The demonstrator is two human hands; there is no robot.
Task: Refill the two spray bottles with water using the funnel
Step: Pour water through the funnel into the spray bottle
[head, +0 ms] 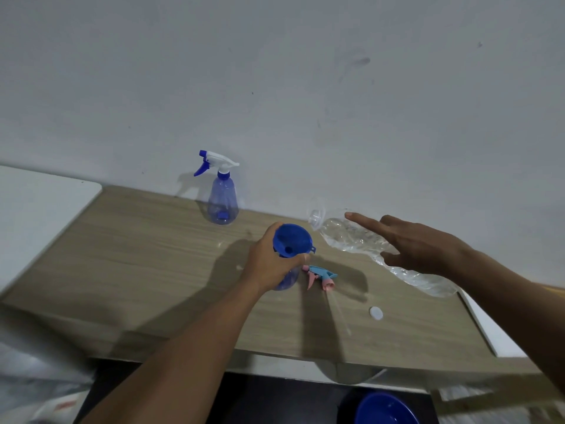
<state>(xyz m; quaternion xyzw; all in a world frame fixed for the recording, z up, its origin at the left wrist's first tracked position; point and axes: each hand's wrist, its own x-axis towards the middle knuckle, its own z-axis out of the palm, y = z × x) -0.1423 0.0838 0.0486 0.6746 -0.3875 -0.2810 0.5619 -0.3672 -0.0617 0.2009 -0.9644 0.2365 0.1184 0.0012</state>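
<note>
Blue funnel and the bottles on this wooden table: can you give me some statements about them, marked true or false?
1. The blue plastic funnel sits in the neck of the translucent blue bottle that the left hand grips. True.
2. The spray bottle with the white and blue trigger lies on its side. False: it stands upright.
3. The right hand holds a crumpled clear plastic bottle. True.
4. The pink and light blue trigger head is screwed onto a bottle. False: it lies loose on the wooden table.
</note>
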